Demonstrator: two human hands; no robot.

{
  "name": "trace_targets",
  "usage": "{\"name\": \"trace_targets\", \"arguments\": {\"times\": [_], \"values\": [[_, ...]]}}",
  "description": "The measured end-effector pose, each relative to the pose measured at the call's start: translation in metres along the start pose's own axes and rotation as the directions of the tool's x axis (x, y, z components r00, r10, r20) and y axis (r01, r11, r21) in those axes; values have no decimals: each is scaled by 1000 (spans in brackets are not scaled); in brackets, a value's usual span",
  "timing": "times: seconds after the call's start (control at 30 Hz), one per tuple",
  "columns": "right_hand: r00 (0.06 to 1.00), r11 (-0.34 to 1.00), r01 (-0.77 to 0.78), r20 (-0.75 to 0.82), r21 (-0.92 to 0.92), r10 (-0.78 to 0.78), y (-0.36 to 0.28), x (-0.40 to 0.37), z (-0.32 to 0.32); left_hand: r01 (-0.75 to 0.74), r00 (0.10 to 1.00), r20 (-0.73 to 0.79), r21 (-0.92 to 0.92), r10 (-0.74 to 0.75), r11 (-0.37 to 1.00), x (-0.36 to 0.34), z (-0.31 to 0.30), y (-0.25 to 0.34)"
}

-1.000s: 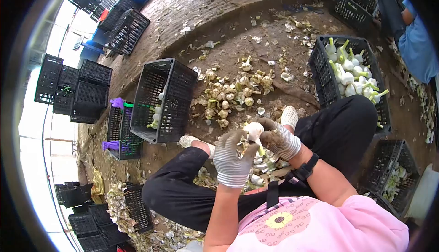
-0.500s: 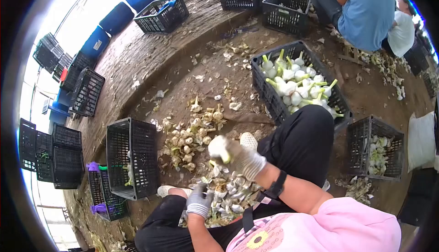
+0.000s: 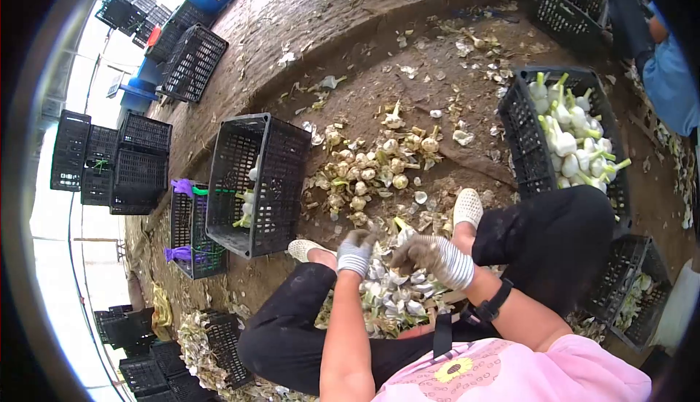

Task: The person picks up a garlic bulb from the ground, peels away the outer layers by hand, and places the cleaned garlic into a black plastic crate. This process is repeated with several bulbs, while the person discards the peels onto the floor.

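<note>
My left hand [image 3: 356, 252], in a grey-and-white glove, is closed over the heap of peelings, with its fingers bent. My right hand [image 3: 436, 259], in a soiled glove, is closed just to its right, fingers curled inward. Anything in either grip is too small or hidden to tell. White and green garlic peelings [image 3: 397, 293] lie below and between the hands. Beyond them is a pile of unpeeled brownish garlic bulbs [image 3: 368, 169] on the dirt floor. Clean white garlic with green stems [image 3: 576, 136] fills a black crate [image 3: 526, 139] at the right.
A tilted black crate [image 3: 281, 187] with a few bulbs stands at the left. Stacked crates [image 3: 142, 158] are farther left. Another crate [image 3: 633, 285] is beside my right knee. A person in blue [image 3: 671, 81] sits at the upper right. My shoes [image 3: 467, 209] flank the peelings.
The view has swung, shifting the scene to the right and upward. The white bulb held in my right hand is no longer seen there. My hands are closer together.
</note>
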State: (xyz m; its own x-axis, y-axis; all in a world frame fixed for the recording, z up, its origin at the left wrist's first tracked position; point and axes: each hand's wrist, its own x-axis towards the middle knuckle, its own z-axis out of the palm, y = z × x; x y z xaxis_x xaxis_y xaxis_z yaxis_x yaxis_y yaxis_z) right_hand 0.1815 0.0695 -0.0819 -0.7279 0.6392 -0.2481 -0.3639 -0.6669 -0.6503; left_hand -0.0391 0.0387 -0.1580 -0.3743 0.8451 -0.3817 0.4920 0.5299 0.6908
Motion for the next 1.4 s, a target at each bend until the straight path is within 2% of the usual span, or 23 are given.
{"name": "trace_targets", "arguments": {"times": [0.03,0.13,0.2,0.27,0.37,0.4,0.47,0.53,0.6,0.67,0.7,0.73,0.77,0.8,0.87,1.0,1.07,1.13,1.17,1.2,1.27,1.37,1.4], "values": [[996,997,-71,-57,41,73,11,5,-5,-3,998,-68,48,6,999,15,-7,-8],[977,972,-118,-196,-202,78,25,11,-11,111,970,-231,143,-76,983,59,-31,7],[940,956,-282,-226,-83,257,20,18,-17,20,964,-254,367,79,930,94,-36,13],[947,961,-233,-259,-147,190,9,28,-16,15,984,-169,388,55,922,128,-29,31],[927,960,-258,-252,108,277,24,32,-40,-49,988,-97,542,121,839,187,-1,47],[910,950,-306,-312,-65,272,13,34,-33,-65,986,-91,565,140,823,204,8,57],[913,924,-304,-347,-233,213,4,36,-31,41,989,74,695,-128,718,238,25,68],[910,915,-296,-371,-272,184,2,36,-35,33,974,121,759,-191,651,254,38,66],[921,911,-271,-360,-311,151,5,35,-41,47,983,95,686,-154,726,253,31,70],[901,960,-281,-348,-12,260,12,33,-47,51,992,93,320,-85,946,239,19,60],[922,961,-210,-289,179,255,31,33,-66,-87,991,95,-34,90,996,229,17,43],[943,919,-142,-232,368,239,47,32,-76,-118,972,151,-349,180,930,214,12,32],[905,986,-95,-400,138,144,27,33,-55,22,960,233,-609,153,793,177,-1,52],[902,968,32,-425,251,80,23,33,-48,139,906,360,-749,221,648,141,-12,65],[880,875,-9,-412,484,237,20,36,-49,218,884,376,-858,279,465,72,-13,89],[911,902,55,-391,428,130,17,30,-35,264,874,428,-816,229,515,-12,2,75],[915,947,12,-386,320,119,7,23,-25,213,872,368,-879,322,427,-37,-6,87],[940,992,37,-341,119,6,6,16,-19,-40,933,178,-811,312,584,-63,-9,100],[950,998,53,-309,19,-45,3,13,-13,-152,961,104,-575,256,804,-74,-6,102],[965,996,50,-259,77,-28,-2,7,-5,-241,958,59,-373,282,896,-84,-8,103],[976,998,55,-211,35,-46,-5,0,1,-515,850,-85,80,521,853,-100,-12,116],[967,999,40,-253,-6,-40,-12,-5,9,-522,839,-123,96,530,848,-114,-1,126],[972,957,45,-234,288,24,2,-5,-7,-521,834,-147,103,531,847,-113,0,127]]}}
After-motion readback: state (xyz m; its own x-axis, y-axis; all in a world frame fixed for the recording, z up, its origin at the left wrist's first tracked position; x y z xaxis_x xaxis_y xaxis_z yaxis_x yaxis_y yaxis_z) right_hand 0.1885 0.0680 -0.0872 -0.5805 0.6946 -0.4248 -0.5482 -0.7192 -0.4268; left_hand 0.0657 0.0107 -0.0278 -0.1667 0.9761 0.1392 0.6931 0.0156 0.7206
